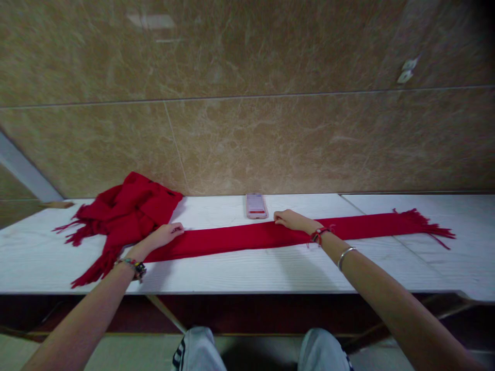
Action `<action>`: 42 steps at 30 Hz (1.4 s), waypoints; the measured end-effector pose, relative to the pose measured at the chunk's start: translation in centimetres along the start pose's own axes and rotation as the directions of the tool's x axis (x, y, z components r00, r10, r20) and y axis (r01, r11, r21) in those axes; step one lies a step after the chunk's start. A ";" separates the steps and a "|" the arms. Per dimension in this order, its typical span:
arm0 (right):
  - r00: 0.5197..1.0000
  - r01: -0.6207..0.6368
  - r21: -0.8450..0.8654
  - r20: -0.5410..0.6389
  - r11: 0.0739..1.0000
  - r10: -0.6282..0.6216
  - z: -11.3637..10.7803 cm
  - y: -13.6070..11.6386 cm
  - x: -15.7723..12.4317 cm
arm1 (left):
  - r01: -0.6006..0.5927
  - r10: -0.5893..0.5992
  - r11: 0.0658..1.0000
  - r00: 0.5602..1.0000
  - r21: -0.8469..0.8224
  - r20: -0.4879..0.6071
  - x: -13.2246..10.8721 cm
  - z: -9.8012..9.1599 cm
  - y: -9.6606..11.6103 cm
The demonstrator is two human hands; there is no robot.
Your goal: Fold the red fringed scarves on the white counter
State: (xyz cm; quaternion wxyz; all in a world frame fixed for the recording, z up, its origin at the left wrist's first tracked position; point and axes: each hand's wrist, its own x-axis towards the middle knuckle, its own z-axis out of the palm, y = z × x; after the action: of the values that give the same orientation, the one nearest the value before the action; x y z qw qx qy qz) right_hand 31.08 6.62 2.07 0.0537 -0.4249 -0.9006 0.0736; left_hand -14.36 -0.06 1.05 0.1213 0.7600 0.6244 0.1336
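A long red scarf (228, 241) lies stretched flat across the white table, folded into a narrow strip. Fringe shows at its right end, and more fringe at the left end runs beneath my left forearm. My left hand (164, 236) is closed at the scarf's upper edge, left of the middle. Farther right, my right hand (294, 220) pinches the same upper edge with its fingers curled. Behind my left hand sits a crumpled heap of red fringed cloth (129, 206); whether it is joined to the strip I cannot tell.
A phone (256, 206) with a lit screen lies by the wall, just behind the scarf. The white table (232, 273) is narrow and backs onto a brown tiled wall (270, 144). A wall socket (407, 71) is at upper right. My knees are below the front edge.
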 end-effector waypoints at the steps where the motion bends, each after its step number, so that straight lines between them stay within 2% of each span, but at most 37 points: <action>1: 1.000 -0.007 -0.008 -0.005 1.000 0.007 0.2 0.0 0.1 | -0.006 0.006 1.000 1.000 0.017 0.001 0.1 0.1 0.0; 5: 0.996 0.058 -0.005 -0.069 0.998 -0.058 1.5 0.5 0.0 | -0.075 0.077 0.996 0.997 0.054 -0.028 -0.1 0.7 -0.4; 10: 0.946 0.110 -0.057 -0.299 0.992 -0.122 3.6 1.0 -1.1 | -0.170 0.198 0.967 0.970 0.192 -0.142 -0.9 1.4 -2.2; 12: 0.909 0.141 -0.066 -0.387 0.988 -0.156 4.1 -0.2 -1.3 | -0.168 0.217 0.950 0.962 0.265 -0.169 -1.2 1.5 -2.9; 14: 0.877 0.214 -0.073 -0.425 0.974 -0.224 4.3 -2.5 -1.2 | -0.175 0.235 0.933 0.958 0.315 -0.162 -1.3 1.7 -3.3; 18: 0.863 0.385 -0.069 -0.326 0.921 -0.385 4.4 -9.4 0.1 | -0.216 0.273 0.910 0.955 0.355 -0.119 -1.1 1.7 -3.4; 20: 0.877 0.417 -0.042 -0.245 0.908 -0.414 4.8 -12.3 1.0 | -0.200 0.272 0.902 0.952 0.384 -0.142 -1.3 1.5 -2.9; 22: 0.897 0.409 -0.034 -0.168 0.912 -0.408 5.3 -14.0 1.9 | -0.169 0.264 0.895 0.947 0.413 -0.185 -1.8 1.3 -1.9; 25: 0.907 0.404 -0.055 -0.105 0.913 -0.408 6.1 -14.5 2.6 | -0.167 0.270 0.891 0.942 0.421 -0.198 -3.2 1.5 0.4; 29: 0.899 0.426 -0.070 -0.078 0.902 -0.431 6.3 -13.9 2.9 | -0.252 0.293 0.887 0.955 0.387 -0.050 -5.0 2.6 2.4; 32: 0.899 0.428 -0.078 -0.067 0.900 -0.433 6.1 -13.6 2.6 | -0.257 0.269 0.894 0.963 0.368 0.021 -5.8 2.9 1.8; 38: 0.903 0.421 -0.071 -0.056 0.904 -0.425 5.7 -13.4 2.1 | -0.234 0.246 0.898 0.969 0.373 0.016 -6.5 2.0 -0.5; 40: 0.902 0.420 -0.067 -0.077 0.905 -0.424 5.6 -14.7 2.3 | -0.214 0.228 0.898 0.974 0.384 0.008 -6.7 1.9 -0.3; 42: 0.890 0.434 -0.062 -0.128 0.899 -0.438 5.6 -17.1 2.9 | -0.184 0.205 0.898 0.979 0.400 -0.010 -6.7 2.1 -0.1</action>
State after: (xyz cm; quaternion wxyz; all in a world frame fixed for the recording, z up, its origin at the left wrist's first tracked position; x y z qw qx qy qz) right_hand 15.33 -2.36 -0.29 0.1246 -0.2169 -0.9681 0.0154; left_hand -14.93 -6.68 -1.25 -0.0656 0.8235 0.5624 0.0354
